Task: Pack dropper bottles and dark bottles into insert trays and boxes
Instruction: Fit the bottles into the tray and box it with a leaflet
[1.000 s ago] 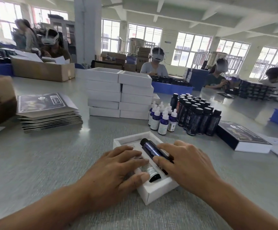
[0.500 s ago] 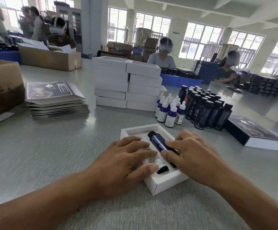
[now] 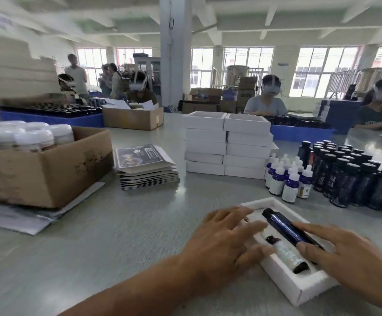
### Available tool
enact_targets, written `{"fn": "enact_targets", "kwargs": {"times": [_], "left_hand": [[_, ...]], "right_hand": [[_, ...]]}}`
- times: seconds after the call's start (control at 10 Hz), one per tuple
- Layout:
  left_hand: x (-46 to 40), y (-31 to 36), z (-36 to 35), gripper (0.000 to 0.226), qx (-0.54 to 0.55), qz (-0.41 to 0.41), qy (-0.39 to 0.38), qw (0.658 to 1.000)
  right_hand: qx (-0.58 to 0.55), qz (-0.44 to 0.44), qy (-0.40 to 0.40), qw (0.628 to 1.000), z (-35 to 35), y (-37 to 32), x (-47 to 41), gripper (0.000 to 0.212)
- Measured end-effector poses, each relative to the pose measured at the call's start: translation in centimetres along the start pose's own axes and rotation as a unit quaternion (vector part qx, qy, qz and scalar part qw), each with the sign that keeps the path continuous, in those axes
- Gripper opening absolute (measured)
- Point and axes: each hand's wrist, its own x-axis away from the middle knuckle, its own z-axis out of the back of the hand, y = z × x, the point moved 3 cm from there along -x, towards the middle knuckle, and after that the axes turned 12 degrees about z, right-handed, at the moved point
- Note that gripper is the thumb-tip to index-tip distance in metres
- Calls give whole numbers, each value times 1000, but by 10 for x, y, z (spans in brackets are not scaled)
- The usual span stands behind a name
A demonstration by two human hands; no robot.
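Observation:
A white insert tray (image 3: 297,286) lies on the grey table at lower right. A dark bottle (image 3: 285,226) lies in it, and beside it a dropper bottle (image 3: 287,255) with a pale label. My left hand (image 3: 226,242) rests flat on the tray's left side, fingers spread. My right hand (image 3: 349,254) lies over the tray's right side, fingertips touching the dark bottle. Upright dropper bottles (image 3: 288,179) and upright dark bottles (image 3: 349,174) stand behind the tray.
Two stacks of white boxes (image 3: 226,144) stand mid-table. A pile of printed sleeves (image 3: 146,167) lies to their left. A cardboard box (image 3: 44,169) with white-capped jars is at far left. Other people sit around the table's far side.
The camera has swung left, so the tray and hands now sit at lower right. My fingers have spread and flattened over the tray; the bottles stay in place.

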Motion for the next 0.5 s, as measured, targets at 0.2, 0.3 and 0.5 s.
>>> {"fn": "enact_targets", "kwargs": {"times": [0.2, 0.3, 0.5], "left_hand": [[-31, -102, 72, 59, -57, 197, 232, 951], [-43, -157, 108, 65, -141, 292, 218, 920], [-51, -215, 117, 67, -270, 361, 115, 885]], "right_hand": [[-51, -45, 18, 998, -14, 39, 2, 52], [-47, -51, 18, 997, -16, 40, 0, 46], [-23, -23, 47, 998, -11, 19, 4, 57]]}}
